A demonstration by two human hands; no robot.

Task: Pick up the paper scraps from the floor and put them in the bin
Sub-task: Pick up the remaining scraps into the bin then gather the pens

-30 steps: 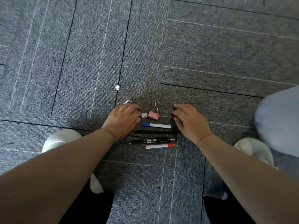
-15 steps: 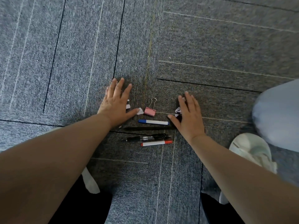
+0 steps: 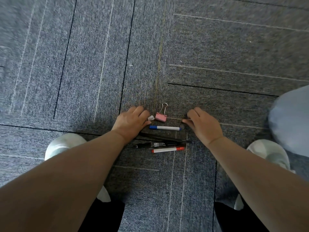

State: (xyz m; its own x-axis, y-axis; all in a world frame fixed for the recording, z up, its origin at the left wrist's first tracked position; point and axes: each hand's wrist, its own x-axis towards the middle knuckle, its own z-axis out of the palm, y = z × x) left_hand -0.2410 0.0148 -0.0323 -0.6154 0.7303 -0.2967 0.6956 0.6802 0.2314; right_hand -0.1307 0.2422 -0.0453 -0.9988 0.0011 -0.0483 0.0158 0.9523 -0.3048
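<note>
paper scrap [image 3: 150, 118]: on floor at left hand [image 3: 132, 121] fingertips, left of binder clip [image 3: 161, 117] | left hand, right hand [image 3: 203, 125]: fingers curled, grip unclear | scrap likely light, limp: pinch an edge

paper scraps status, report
Left hand pinching one paper scrap. Right hand curled, contents hidden. Pink binder clip and markers alongside. No bin in view.

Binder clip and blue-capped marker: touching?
Apart. The head view shows a strip of bare carpet between the pink binder clip and the blue-capped marker.
</note>
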